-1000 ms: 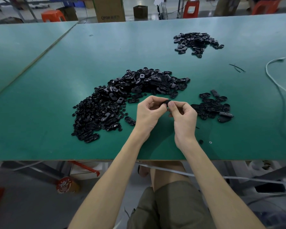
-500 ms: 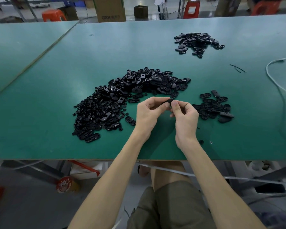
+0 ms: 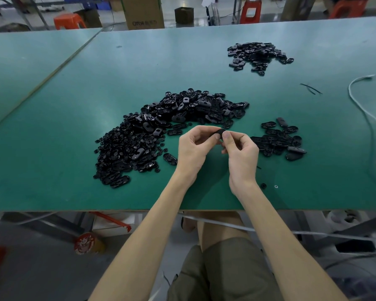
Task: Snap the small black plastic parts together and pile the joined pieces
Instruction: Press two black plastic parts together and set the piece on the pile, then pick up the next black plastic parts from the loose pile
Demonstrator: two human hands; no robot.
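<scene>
Two hands are met above the table [image 3: 52, 192], near the middle of its near edge. The left hand [image 3: 193, 148] and right hand [image 3: 241, 153] are both pinched on one small black plastic part [image 3: 219, 133], thumbs and forefingers closed round it. Whether the halves are seated cannot be told. Risk judged: uneven squeeze, part cocked or flicked off the near edge. Stray bits [image 3: 263, 185] are noted by the right wrist. A loose-part heap [image 3: 161, 131] is spread left of and beyond the hands. A smaller pile [image 3: 278, 140], likely joined pieces, is set just right, path unobstructed. A white cable [image 3: 350, 88] is run along the right edge, so a snag is possible on a wide reach. Another pile [image 3: 256, 55] is seen toward the far right corner.
</scene>
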